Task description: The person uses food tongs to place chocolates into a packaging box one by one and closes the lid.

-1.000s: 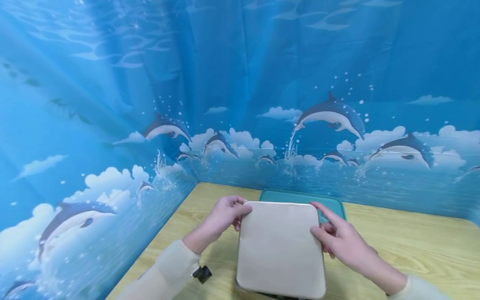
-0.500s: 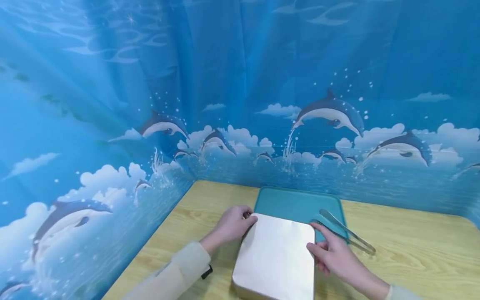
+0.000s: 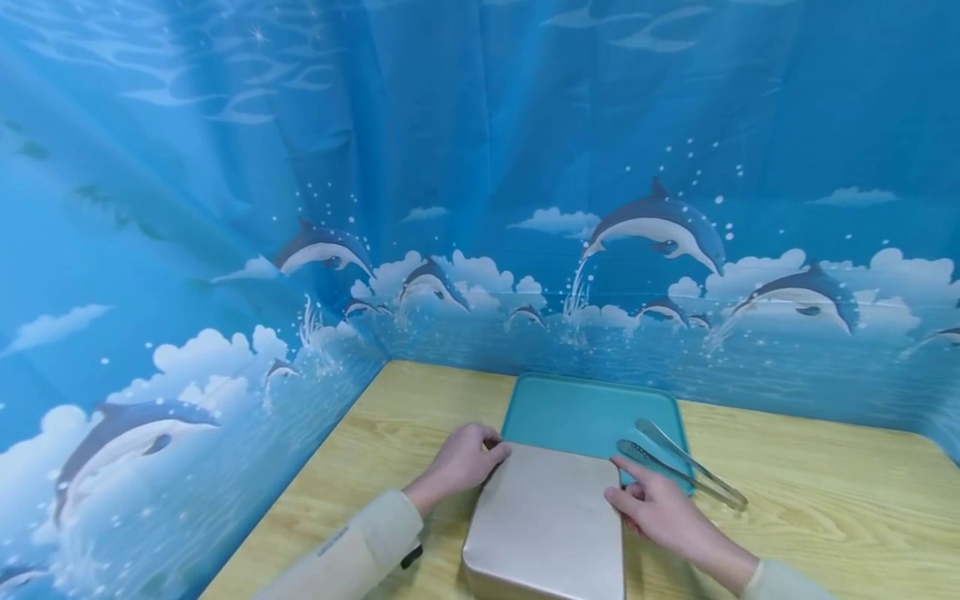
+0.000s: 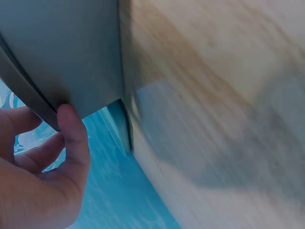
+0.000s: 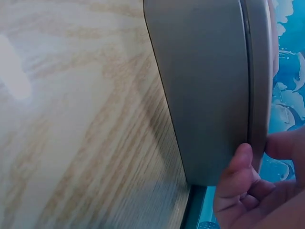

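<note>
A champagne-coloured rectangular metal tin stands on the table, its flat lid lying over the top. At the lid's far left corner, my left hand pinches the edge between thumb and fingers. My right hand grips the far right corner, index finger along the edge. Close up in the left wrist view, a fingertip sits at the seam between lid and body. A thin dark seam also runs under the lid rim in the right wrist view. The tin's contents are hidden.
A teal tray lies just behind the tin. Metal tongs rest across its right edge, partly on the wooden table. A blue dolphin-print curtain hangs behind and along the left side.
The lid has come down from a raised, tilted position onto the tin, both hands lowering with it. The tongs and more of the tray have come into view behind it.
</note>
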The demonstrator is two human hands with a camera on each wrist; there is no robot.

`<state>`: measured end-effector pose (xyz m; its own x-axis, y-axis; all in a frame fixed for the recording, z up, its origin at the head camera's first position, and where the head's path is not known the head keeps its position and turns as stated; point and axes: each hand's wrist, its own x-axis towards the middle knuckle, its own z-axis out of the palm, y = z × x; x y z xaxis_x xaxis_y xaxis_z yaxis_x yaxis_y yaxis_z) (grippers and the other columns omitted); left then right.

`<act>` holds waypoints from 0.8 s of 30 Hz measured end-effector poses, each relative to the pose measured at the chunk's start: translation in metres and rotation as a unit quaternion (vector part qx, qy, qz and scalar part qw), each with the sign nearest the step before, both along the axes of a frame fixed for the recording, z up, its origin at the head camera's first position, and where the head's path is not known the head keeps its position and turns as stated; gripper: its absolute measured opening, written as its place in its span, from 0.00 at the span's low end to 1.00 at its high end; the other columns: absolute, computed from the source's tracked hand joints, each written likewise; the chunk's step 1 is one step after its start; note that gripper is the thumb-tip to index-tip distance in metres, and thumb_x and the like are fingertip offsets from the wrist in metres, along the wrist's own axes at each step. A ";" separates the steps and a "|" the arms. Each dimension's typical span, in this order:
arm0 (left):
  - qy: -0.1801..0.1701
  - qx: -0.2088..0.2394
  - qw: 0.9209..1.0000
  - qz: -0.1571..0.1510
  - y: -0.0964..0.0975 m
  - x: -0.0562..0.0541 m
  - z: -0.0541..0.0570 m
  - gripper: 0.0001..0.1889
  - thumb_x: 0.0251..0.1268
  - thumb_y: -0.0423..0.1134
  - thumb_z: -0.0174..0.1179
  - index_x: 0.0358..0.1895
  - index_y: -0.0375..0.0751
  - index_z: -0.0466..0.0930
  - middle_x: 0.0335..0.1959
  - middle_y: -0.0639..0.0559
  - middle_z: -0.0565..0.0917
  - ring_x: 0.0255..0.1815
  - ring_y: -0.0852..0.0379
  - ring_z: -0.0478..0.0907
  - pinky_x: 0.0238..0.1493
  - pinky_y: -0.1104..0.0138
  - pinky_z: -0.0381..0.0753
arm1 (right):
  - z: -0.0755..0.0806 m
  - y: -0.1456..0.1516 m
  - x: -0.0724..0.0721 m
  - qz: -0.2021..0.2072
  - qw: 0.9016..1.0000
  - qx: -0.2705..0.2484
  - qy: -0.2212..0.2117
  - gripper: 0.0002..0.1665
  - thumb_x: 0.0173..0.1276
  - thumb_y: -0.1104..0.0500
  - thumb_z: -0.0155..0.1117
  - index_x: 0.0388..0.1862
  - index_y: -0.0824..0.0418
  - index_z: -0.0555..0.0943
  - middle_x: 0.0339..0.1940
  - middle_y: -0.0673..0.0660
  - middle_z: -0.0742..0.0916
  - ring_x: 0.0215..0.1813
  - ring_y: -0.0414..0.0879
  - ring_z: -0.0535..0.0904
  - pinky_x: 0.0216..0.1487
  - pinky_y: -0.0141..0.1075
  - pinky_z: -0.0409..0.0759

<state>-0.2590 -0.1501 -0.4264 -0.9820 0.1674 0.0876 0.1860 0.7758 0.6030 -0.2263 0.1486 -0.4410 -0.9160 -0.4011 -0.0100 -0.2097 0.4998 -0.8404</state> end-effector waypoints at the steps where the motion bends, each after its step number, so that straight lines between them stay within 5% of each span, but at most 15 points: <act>1: -0.001 0.001 1.000 0.000 0.000 0.000 -0.001 0.12 0.71 0.45 0.62 0.43 0.41 0.87 0.38 0.53 0.85 0.37 0.59 0.79 0.40 0.60 0.80 | 0.000 0.000 -0.001 0.005 1.000 0.001 -0.001 0.43 0.76 0.51 0.59 0.76 0.75 0.56 0.16 0.54 0.80 0.14 0.39 0.70 0.22 0.38 0.74; 14: -0.013 0.053 0.998 0.006 -0.005 0.000 -0.012 0.13 0.73 0.46 0.60 0.44 0.39 0.84 0.37 0.50 0.81 0.34 0.58 0.76 0.34 0.63 0.78 | -0.009 0.003 0.000 0.025 0.999 -0.028 -0.013 0.43 0.79 0.50 0.56 0.78 0.75 0.52 0.18 0.56 0.81 0.13 0.38 0.68 0.16 0.35 0.71; 20: -0.064 0.140 0.988 0.033 -0.005 -0.003 -0.019 0.10 0.71 0.43 0.63 0.39 0.38 0.83 0.25 0.50 0.80 0.19 0.59 0.74 0.20 0.65 0.77 | -0.012 0.005 0.001 0.020 0.999 -0.030 -0.022 0.44 0.78 0.49 0.57 0.79 0.72 0.52 0.19 0.56 0.82 0.15 0.43 0.72 0.16 0.36 0.73; 24: -0.087 0.146 0.985 0.034 -0.008 -0.004 -0.018 0.10 0.71 0.44 0.63 0.39 0.40 0.84 0.24 0.50 0.80 0.18 0.59 0.73 0.21 0.64 0.77 | -0.012 0.005 0.002 0.019 0.999 -0.031 -0.036 0.46 0.77 0.47 0.57 0.79 0.73 0.51 0.20 0.57 0.82 0.16 0.44 0.73 0.17 0.37 0.73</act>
